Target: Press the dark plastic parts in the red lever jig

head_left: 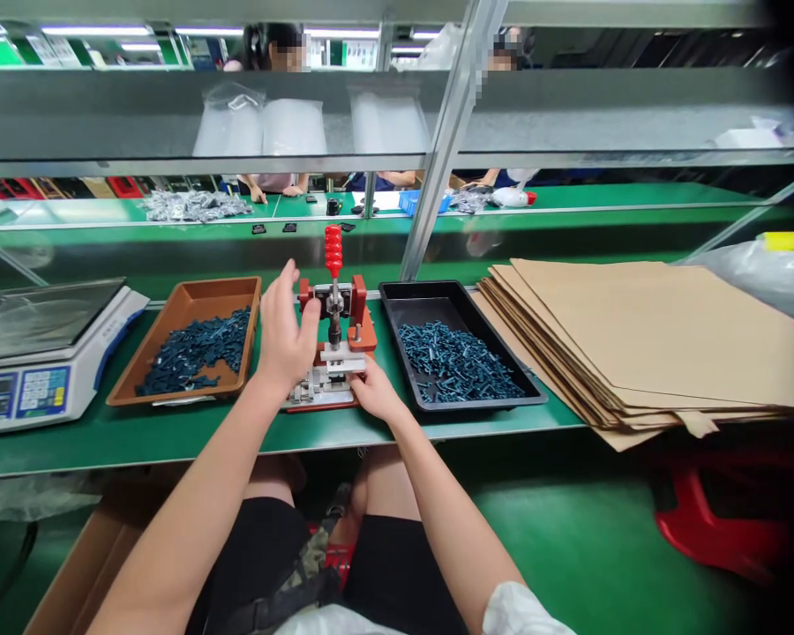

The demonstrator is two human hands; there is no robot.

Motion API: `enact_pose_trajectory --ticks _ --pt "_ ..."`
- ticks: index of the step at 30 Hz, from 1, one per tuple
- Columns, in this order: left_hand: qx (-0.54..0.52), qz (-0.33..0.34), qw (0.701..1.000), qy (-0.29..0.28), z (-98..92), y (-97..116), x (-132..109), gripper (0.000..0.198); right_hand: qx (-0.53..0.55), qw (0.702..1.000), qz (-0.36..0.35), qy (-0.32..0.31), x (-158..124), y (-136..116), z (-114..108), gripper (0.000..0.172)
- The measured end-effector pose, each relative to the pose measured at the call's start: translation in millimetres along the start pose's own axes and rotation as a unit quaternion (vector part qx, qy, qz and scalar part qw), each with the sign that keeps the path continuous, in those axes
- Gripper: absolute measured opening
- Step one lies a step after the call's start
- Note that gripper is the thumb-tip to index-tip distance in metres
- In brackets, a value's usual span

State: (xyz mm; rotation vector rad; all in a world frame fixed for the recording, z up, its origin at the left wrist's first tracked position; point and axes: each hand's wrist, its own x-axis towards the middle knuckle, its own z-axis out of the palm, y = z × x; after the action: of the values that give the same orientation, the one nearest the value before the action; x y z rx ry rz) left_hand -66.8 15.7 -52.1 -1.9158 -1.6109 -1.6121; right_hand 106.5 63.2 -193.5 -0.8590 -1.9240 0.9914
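Note:
A small red hand press (334, 339) with a red ribbed upright lever (333, 250) stands on the green bench between two trays. My left hand (284, 331) is raised just left of the press, fingers spread and open, thumb close to the red frame. My right hand (374, 392) rests at the front right of the press's metal base, fingers curled against it; what they pinch is hidden. A brown tray (185, 304) of dark blue parts lies at the left, a black tray (423, 300) of similar blue parts at the right.
A weighing scale (40, 353) sits at far left. A stack of brown cardboard sheets (641, 339) covers the bench at right. A slanted metal post (440, 159) rises behind the press. Other people's hands work at the far bench. A red stool (721, 529) stands low right.

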Motion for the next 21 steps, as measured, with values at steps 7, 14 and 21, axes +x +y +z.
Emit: enact_pose_trajectory --ticks 7,14,21 --pt "0.039 -0.221 0.958 -0.176 6.9 -80 -110 0.038 -0.016 1.0 0.001 -0.005 0 -9 7 0.038" --pt "-0.25 -0.366 0.896 0.013 14.7 -96 -110 0.054 -0.046 0.999 0.014 0.013 5 -9 16 0.03" --pt "-0.078 -0.329 0.941 0.029 -5.2 -65 -159 0.049 -0.112 0.994 0.003 0.018 -3 -11 23 0.03"
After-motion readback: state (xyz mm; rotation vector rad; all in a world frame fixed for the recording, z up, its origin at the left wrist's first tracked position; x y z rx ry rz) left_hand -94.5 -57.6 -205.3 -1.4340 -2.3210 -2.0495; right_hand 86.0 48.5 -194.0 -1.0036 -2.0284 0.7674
